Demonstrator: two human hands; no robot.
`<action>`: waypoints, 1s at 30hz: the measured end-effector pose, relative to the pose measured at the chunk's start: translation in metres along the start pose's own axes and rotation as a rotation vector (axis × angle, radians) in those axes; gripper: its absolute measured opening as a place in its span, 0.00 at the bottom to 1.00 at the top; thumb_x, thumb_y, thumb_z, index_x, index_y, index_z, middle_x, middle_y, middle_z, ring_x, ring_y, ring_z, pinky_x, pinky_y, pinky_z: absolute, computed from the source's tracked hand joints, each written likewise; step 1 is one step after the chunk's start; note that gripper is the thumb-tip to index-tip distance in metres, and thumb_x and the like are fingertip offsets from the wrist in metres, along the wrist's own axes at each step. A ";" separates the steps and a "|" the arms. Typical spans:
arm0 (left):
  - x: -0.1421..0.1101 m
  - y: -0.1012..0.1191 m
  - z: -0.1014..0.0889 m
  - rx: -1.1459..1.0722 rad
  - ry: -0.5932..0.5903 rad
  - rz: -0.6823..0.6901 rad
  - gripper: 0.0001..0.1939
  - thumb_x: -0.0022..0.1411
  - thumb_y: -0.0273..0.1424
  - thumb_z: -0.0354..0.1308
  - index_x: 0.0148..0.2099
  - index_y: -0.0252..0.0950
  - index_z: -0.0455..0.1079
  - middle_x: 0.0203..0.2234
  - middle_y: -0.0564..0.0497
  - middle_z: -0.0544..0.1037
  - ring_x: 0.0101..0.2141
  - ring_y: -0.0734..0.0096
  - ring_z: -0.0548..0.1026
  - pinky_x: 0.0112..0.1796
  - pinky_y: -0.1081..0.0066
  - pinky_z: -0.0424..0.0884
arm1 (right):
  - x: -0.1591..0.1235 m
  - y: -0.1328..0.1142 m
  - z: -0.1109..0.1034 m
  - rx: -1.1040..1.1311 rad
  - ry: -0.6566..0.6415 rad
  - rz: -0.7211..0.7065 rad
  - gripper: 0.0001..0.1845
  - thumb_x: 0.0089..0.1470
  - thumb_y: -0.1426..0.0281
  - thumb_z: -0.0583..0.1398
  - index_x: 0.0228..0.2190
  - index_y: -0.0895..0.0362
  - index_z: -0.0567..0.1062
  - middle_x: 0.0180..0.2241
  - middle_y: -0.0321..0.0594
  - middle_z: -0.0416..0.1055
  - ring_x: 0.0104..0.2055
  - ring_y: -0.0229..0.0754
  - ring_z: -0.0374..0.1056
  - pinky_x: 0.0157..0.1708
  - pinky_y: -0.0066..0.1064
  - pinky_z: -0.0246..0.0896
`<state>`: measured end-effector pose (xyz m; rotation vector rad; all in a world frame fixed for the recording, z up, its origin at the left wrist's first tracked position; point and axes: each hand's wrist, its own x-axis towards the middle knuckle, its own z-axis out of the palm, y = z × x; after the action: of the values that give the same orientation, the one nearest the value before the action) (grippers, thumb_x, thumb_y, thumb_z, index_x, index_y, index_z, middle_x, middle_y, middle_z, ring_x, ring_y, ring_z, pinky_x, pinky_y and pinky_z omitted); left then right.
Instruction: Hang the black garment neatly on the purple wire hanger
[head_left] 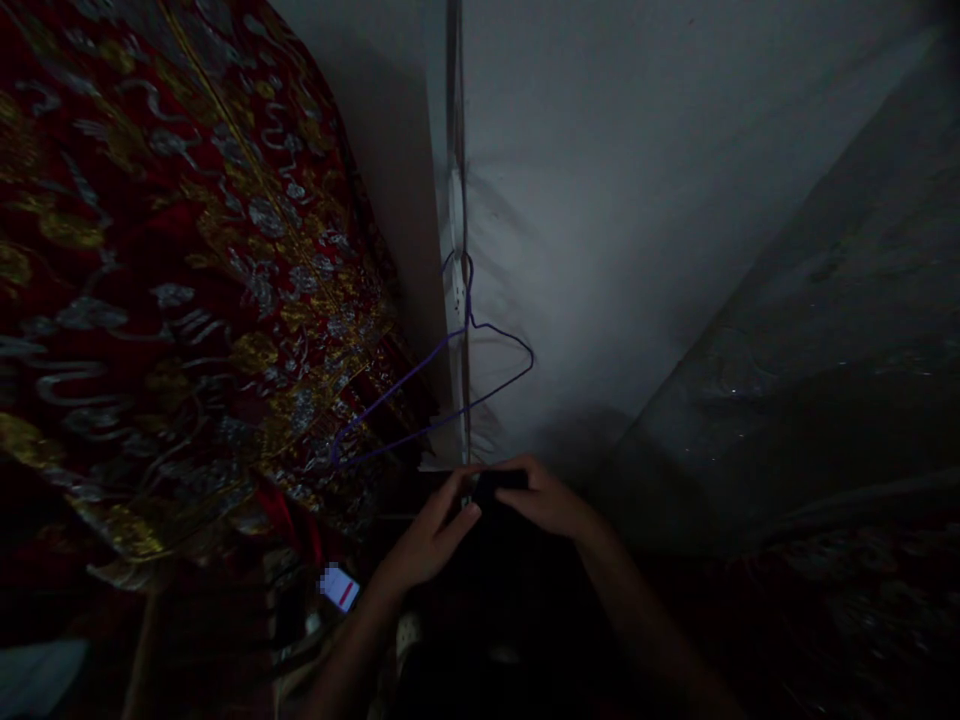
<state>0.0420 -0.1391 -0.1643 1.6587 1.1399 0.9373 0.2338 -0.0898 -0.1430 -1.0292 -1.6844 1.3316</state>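
Low in the middle, my left hand [431, 530] and my right hand [551, 500] close from both sides on a dark piece [501, 482], which looks like black cloth. The dimness hides its shape and where it ends. A small pale spot shows by my left fingertips, too unclear to name. Just above and beyond my hands hangs a purple wire hanger [420, 372] with nothing on it. Its hook is at a white strip [457, 290] that runs down the wall.
Red cloth [217, 270] with gold and silver embroidery fills the left side. A lit phone [341, 588] lies at lower left, near my left forearm. Pale wall [585, 200] stands ahead, with a greyish, glinting sheet [795, 370] on the right. The lower part is very dark.
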 end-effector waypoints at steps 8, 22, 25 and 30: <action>-0.022 -0.025 -0.056 0.144 0.113 -0.139 0.10 0.52 0.43 0.67 0.32 0.43 0.77 0.26 0.51 0.81 0.30 0.58 0.78 0.34 0.68 0.72 | 0.074 -0.018 -0.040 -0.102 0.293 -0.213 0.29 0.39 0.75 0.55 0.45 0.54 0.79 0.31 0.34 0.76 0.27 0.39 0.66 0.30 0.29 0.61; 0.053 0.058 -0.145 0.547 0.403 0.189 0.19 0.68 0.32 0.47 0.56 0.39 0.74 0.47 0.47 0.81 0.49 0.62 0.78 0.54 0.62 0.69 | 0.067 0.008 -0.034 -0.162 0.481 -0.120 0.13 0.48 0.59 0.64 0.27 0.57 0.80 0.26 0.40 0.77 0.32 0.47 0.72 0.33 0.35 0.64; 0.077 0.067 -0.133 0.511 0.250 0.372 0.20 0.69 0.29 0.47 0.58 0.38 0.72 0.49 0.47 0.79 0.51 0.64 0.76 0.56 0.63 0.68 | 0.061 0.005 -0.015 -0.079 0.381 -0.109 0.13 0.51 0.60 0.62 0.30 0.57 0.81 0.29 0.39 0.79 0.34 0.47 0.73 0.36 0.36 0.67; 0.106 0.057 -0.140 0.605 0.195 0.453 0.18 0.67 0.26 0.46 0.53 0.37 0.73 0.45 0.46 0.77 0.47 0.63 0.75 0.52 0.65 0.69 | 0.037 -0.005 -0.022 -0.167 0.609 -0.310 0.26 0.49 0.72 0.60 0.52 0.55 0.77 0.49 0.44 0.77 0.45 0.46 0.74 0.45 0.37 0.69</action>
<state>-0.0393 -0.0135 -0.0552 2.4296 1.2853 1.1196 0.2379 -0.0483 -0.1311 -1.0757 -1.4183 0.5994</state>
